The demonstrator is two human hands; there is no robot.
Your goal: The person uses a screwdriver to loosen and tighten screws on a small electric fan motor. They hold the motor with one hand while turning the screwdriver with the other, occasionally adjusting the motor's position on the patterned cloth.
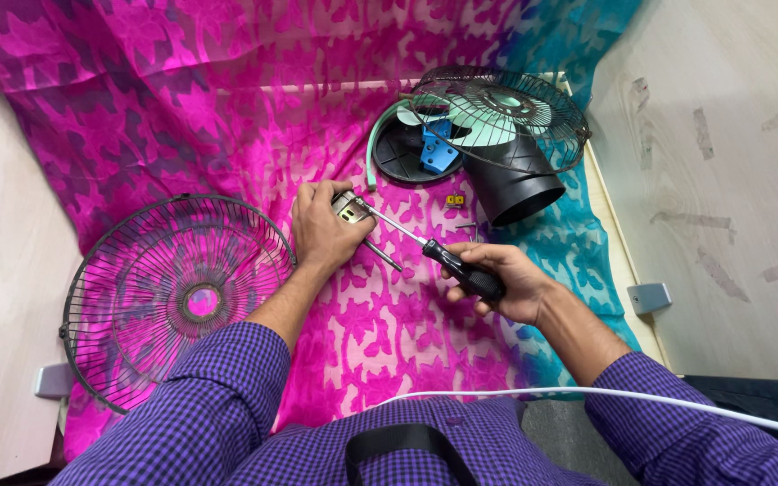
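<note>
Both hands work together: my left hand (321,229) pinches the small metal part (349,206) flat on the pink cloth (227,108) so my right hand (502,281), fisted round the screwdriver (434,250), can press its tip in.

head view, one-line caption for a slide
Left hand steadies a small metal part while right hand works a screwdriver into it.

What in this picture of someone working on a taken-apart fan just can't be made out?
Head view only:
- The small silver metal part in the left hand: fingers cover most of it.
- The black-handled screwdriver tip: too small to see what it meets.
- The tiny yellow piece on the pink patterned cloth: too small to identify.
- The black fan motor housing: its inside is in shadow.
- The white cable: cut off at the right edge.
</note>
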